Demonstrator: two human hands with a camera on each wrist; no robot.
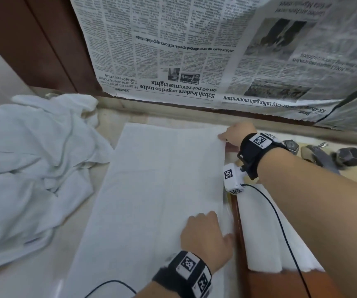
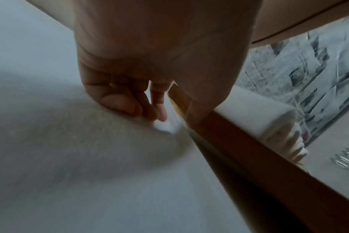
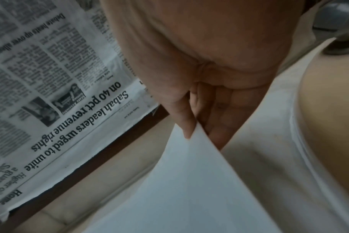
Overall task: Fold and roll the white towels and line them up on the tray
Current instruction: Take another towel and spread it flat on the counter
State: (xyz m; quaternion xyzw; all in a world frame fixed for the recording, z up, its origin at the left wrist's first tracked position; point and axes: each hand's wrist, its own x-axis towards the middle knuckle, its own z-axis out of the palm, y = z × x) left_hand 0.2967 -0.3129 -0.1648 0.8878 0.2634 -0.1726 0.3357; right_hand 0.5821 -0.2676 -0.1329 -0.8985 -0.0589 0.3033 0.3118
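A white towel [image 1: 162, 190] lies flat and folded into a long strip on the beige counter. My right hand [image 1: 224, 137] pinches its far right corner [image 3: 197, 141] between thumb and fingers, lifting it slightly. My left hand [image 1: 207, 235] has its fingers [image 2: 145, 110] curled onto the towel's near right edge, bunching a bit of cloth at the fingertips, with the thumb beside the tray rim. The brown wooden tray [image 1: 237, 233] sits directly right of the towel. A rolled white towel [image 1: 265, 229] lies on it, partly hidden under my right forearm.
A crumpled heap of white towels [image 1: 29, 168] fills the counter's left side. Newspaper [image 1: 173, 50] covers the wall behind the counter. A metal faucet with dark handles [image 1: 319, 155] stands at the back right, past the tray.
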